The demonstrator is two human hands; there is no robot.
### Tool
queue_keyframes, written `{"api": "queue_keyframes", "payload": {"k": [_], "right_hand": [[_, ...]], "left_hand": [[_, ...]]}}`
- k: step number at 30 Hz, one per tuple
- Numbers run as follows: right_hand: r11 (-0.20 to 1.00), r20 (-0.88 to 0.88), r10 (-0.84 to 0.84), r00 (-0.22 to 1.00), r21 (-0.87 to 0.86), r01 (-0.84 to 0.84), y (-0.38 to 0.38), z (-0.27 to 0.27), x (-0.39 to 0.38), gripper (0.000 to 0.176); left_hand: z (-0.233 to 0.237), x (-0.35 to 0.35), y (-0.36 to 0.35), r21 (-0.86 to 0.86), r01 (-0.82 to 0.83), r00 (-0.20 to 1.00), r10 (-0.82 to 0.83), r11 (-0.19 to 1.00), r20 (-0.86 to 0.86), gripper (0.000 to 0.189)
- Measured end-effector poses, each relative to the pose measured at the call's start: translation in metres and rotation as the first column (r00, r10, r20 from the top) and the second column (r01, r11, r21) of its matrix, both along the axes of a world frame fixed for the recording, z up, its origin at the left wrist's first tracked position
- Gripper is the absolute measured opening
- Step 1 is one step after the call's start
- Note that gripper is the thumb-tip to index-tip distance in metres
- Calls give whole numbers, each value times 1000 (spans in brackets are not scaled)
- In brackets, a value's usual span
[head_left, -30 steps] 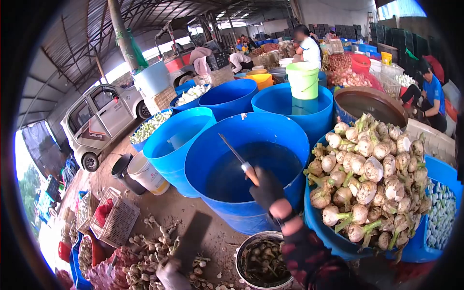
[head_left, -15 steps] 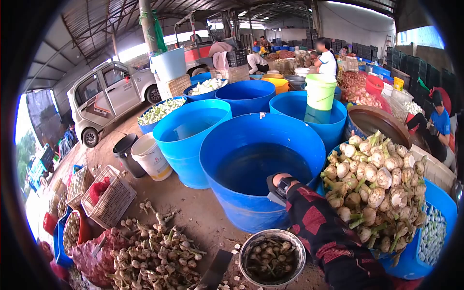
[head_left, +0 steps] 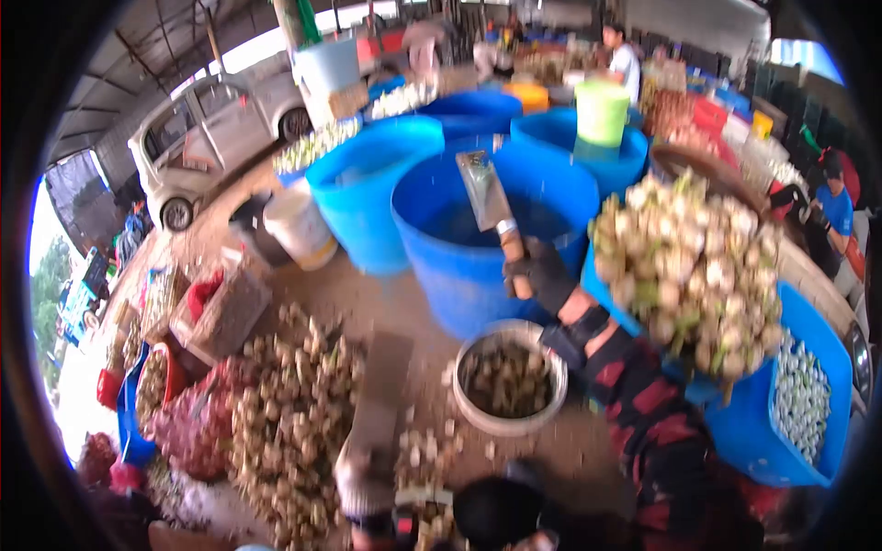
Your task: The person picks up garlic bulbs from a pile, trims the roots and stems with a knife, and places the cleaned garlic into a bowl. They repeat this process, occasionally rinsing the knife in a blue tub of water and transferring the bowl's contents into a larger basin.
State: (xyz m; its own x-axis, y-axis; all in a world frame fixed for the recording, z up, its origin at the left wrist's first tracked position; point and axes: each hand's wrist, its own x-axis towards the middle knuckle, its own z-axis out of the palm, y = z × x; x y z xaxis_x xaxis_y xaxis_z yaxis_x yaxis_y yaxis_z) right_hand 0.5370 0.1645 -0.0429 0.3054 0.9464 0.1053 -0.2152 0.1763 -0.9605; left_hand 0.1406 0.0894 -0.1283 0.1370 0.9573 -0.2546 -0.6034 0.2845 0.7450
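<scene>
My right hand (head_left: 542, 275), in a dark glove, is wrapped round the wooden handle of a broad-bladed knife (head_left: 482, 190). Its blade points up, in front of the large blue tub (head_left: 432, 266) of dark water. Below the hand, a round pale basin (head_left: 510, 424) holds brownish bulbs. At the bottom, a second broad blade (head_left: 381, 386) stands upright and blurred, with a pale shape at its base. Whether that shape or the dark form beside it is my left hand, I cannot make out.
A heap of pale bulbs (head_left: 689, 266) rises at right above a blue container (head_left: 790, 459) of small white pieces. More bulbs (head_left: 294, 432) lie on the floor at left, near a crate (head_left: 225, 308). Other tubs, a parked van (head_left: 220, 138) and several people are behind.
My right hand has drawn back from the tub's rim and raised the knife upright. The view has tilted down, bringing in the upright blade's base and a dark form at the bottom.
</scene>
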Motion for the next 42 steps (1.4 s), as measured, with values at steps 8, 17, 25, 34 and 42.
{"api": "queue_keyframes", "payload": {"k": [8, 17, 25, 34, 42], "right_hand": [[997, 218, 54, 974, -65, -41, -163, -42, -75, 26], [986, 935, 105, 338, -54, -157, -254, -103, -95, 40], [922, 895, 380, 234, -386, -25, -271, -148, -80, 38], [875, 823, 469, 319, -483, -41, -295, -160, -90, 20], [888, 854, 453, 257, -456, -52, -283, -170, -104, 20]], "left_hand": [[5, 55, -84, 56, 343, 883, -342, 938, 320, 56], [18, 78, -128, -15, 432, 900, -430, 902, 72, 47], [-31, 91, -144, -66, 421, 907, -422, 905, 1, 45], [-58, 92, -131, -107, 458, 885, -464, 882, -39, 40], [-61, 90, -132, -133, 493, 862, -504, 860, -58, 38]]}}
